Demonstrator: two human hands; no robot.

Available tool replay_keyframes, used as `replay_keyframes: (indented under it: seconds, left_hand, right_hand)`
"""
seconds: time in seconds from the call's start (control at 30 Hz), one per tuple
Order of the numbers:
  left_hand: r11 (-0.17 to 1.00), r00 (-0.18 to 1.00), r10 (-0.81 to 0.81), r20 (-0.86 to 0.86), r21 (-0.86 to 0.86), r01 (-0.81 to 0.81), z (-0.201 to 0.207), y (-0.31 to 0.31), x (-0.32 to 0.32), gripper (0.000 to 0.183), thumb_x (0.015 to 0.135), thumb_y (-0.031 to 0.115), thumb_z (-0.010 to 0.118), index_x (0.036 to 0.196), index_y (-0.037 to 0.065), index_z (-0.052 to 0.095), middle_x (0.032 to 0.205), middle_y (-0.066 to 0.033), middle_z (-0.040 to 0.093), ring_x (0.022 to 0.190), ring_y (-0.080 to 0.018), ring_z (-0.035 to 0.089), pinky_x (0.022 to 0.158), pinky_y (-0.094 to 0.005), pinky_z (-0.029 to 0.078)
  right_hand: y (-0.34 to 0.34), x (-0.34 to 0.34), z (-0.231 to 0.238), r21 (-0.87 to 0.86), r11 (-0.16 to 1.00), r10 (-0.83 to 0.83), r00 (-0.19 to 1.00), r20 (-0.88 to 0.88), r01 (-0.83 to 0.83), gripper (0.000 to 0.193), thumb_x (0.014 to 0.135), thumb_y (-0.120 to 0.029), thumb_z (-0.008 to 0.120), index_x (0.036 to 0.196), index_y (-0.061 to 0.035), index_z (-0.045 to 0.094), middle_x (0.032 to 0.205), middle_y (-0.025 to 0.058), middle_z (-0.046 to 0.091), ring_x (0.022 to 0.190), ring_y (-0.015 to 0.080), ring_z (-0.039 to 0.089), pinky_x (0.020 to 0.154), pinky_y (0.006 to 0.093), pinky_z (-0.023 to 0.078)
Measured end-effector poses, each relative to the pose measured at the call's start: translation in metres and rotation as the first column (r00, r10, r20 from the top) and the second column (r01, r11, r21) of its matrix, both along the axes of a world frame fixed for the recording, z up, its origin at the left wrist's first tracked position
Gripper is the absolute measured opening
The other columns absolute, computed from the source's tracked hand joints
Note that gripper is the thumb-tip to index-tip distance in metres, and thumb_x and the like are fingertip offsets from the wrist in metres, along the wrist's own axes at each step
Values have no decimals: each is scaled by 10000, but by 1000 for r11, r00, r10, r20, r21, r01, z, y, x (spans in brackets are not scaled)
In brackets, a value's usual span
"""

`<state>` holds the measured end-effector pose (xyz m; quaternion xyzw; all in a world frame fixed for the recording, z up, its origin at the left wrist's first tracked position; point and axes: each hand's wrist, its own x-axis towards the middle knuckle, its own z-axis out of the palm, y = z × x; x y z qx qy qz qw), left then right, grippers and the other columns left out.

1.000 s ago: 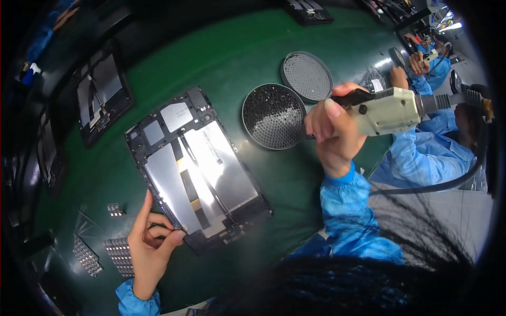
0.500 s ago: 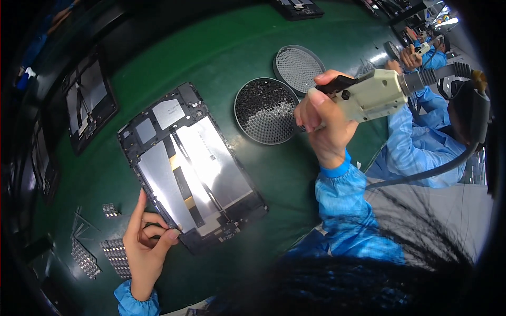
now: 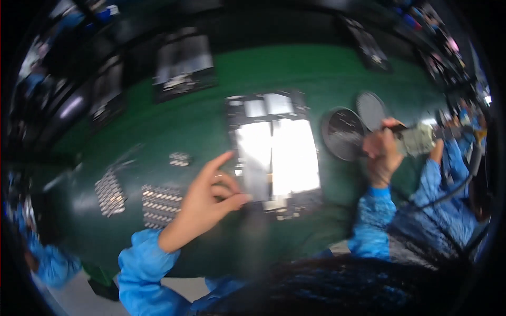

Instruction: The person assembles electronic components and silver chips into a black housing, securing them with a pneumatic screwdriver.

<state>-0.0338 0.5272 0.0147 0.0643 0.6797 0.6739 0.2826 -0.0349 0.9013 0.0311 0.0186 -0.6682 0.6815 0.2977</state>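
Observation:
A tablet [image 3: 255, 139] with its inner side bared, showing bright metal plates and a dark frame, lies flat before me. At its left edge is my left hand [image 3: 203, 203], thumb and index finger apart and touching or nearly touching the edge, middle fingers curled. Off to the right, my right hand [image 3: 383, 155] is wrapped round a pale powered screwdriver [image 3: 417, 141] with a hose on its rear end. The tool's tip is hidden or blurred by motion. By those fingers sits a round dish [image 3: 342, 134] of small black pieces, overlapped by a second grey dish [image 3: 370, 108].
Small parts in rows [image 3: 161, 205] and another batch [image 3: 110, 194] lie left of my hand, near a small cluster [image 3: 179, 159]. More opened tablets [image 3: 184, 63] stand along the far side. A co-worker's blue sleeve [image 3: 435, 176] is close on the right.
My view has swung right-to-left, so everything sits further right and the picture is blurred. The tablet looks straighter. My right hand still holds the screwdriver by the dish; my left stays at the tablet's edge.

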Motion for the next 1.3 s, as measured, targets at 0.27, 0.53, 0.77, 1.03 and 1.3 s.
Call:
replay_keyframes:
  seconds: [0.27,0.53,0.77,1.03,1.3]
  left_hand:
    - [999,990,-27,141,48,21,18,-3,-17,728,853,104,778,1418,7,328,921,-85,629,750,-147,686,670,-288,579]
    - [997,998,-4,63,83,-1,-3,-4,-19,621,851,53,760,1333,-34,378,848,-90,666,709,-151,697,634,-275,556]
    - [998,992,-49,117,37,45,5,-5,-18,614,864,-22,683,1382,1,355,948,-87,604,803,-189,702,695,-291,579]
    - [999,993,-43,113,35,39,2,-4,-19,603,867,-21,682,1376,-6,361,942,-84,602,809,-189,702,699,-289,584]
    - [998,999,8,49,55,-10,-3,-3,-17,613,836,67,751,1327,-50,403,817,-95,675,681,-149,681,587,-271,506]
  right_hand:
    - [-122,4,40,-336,825,373,884,-281,-454,252,973,-242,582,1126,-53,516,580,-13,419,439,87,404,401,269,372]
    - [-204,18,30,-59,855,518,845,132,-515,200,956,-106,528,1122,-82,419,561,13,403,444,136,420,450,310,418]
    - [-199,20,18,10,886,455,875,166,-463,203,949,-107,501,1127,-71,410,563,24,413,420,140,395,440,315,413]
    - [-198,20,17,-21,891,449,871,199,-454,207,940,-105,513,1117,-72,410,563,27,420,423,144,403,443,323,414]
    - [-198,21,22,-76,874,484,845,226,-480,224,919,-104,529,1104,-75,405,556,32,415,433,155,411,452,335,414]
